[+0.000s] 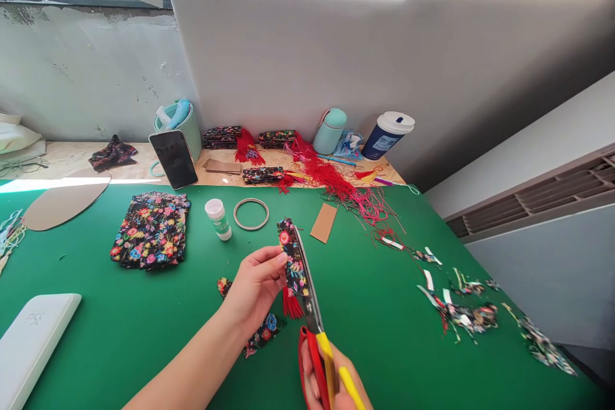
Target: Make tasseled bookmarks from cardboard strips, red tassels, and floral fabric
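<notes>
Between the fingertips of my left hand (263, 275) is a narrow strip of black floral fabric (295, 266), held upright above the table. A red tassel (291, 304) hangs at its lower end. My right hand (331, 381) is wrapped round the red and yellow handles of a pair of scissors (314, 320). The scissor blades run along the strip's right edge, close to or touching it. Under my left wrist, another piece of floral fabric (264, 335) lies on the green table, partly hidden by my arm.
A floral fabric stack (151, 230), a glue bottle (218, 219), a metal ring (251, 214) and a cardboard piece (323, 223) lie ahead. Red tassels (341, 182), a phone (173, 160) and a paper cup (387, 136) are at the back. Fabric scraps (468, 317) lie right, a white device (36, 346) left.
</notes>
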Demonstrator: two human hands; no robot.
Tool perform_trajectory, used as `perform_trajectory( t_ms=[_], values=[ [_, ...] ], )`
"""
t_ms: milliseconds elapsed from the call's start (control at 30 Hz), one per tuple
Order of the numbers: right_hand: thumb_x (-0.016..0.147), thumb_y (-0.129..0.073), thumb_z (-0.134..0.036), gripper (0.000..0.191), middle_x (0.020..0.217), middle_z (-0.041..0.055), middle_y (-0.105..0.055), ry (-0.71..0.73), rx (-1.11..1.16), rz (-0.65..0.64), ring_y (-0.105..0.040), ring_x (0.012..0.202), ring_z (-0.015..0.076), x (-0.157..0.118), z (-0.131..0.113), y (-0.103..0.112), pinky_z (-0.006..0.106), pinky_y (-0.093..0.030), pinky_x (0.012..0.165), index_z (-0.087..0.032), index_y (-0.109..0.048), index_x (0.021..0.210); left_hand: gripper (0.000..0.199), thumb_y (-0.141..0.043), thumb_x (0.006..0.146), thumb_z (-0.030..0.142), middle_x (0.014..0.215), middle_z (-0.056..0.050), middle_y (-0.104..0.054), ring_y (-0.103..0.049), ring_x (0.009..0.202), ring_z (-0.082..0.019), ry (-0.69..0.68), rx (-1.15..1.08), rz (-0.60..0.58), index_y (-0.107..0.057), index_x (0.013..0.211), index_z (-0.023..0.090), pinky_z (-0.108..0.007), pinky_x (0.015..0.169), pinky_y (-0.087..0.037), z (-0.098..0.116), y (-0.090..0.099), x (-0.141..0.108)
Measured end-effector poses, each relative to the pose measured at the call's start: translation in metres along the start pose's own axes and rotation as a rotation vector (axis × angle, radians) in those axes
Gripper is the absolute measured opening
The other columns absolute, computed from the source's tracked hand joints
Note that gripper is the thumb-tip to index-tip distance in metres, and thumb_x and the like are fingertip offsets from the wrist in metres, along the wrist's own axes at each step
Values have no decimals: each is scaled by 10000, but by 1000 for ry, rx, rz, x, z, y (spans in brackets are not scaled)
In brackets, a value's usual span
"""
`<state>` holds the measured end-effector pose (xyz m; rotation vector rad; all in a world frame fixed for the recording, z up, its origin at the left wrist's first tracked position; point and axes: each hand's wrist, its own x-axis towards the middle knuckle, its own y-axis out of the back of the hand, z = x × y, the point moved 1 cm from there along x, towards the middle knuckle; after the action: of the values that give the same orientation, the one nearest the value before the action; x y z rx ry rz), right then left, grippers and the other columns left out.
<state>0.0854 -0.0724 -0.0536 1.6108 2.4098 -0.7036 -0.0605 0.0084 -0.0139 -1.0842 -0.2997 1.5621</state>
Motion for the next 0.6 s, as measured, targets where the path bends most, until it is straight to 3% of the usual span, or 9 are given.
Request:
perform_trajectory(
  t_ms=[100,300,467,600],
  values=[
    [372,-513,-908,792,559,-93,-335,15,143,-71,-236,377,11,2,13,4,170,-205,343,-205,-438,728,171,-767,657,155,706,-13,-659,-588,596,-81,3,-75,-37,-665,791,124,-209,589,-483,0,1,1],
    [313,-540,-903,830,565,-85,-330,20,149,-121,-269,402,30,5,39,11,160,-251,333,-224,-473,786,159,-693,709,82,709,-20,-596,-546,592,-71,89,-194,-118,-657,864,85,-204,588,-478,0,0,1],
    [313,-627,-854,778,629,-40,-379,-49,86,-60,-353,491,81,1,28,3,201,-327,399,-235,-509,770,226,-621,752,29,743,-35,-547,-500,606,-55,146,-263,-189,-633,978,47,-171,572,-446,0,-2,1],
    [372,-651,-815,715,653,-35,-396,-55,89,-43,-344,473,75,-4,14,-3,218,-344,418,-242,-525,781,164,-563,783,12,775,-46,-523,-493,642,-66,170,-319,-208,-627,932,39,-172,581,-446,1,0,1]
  ],
)
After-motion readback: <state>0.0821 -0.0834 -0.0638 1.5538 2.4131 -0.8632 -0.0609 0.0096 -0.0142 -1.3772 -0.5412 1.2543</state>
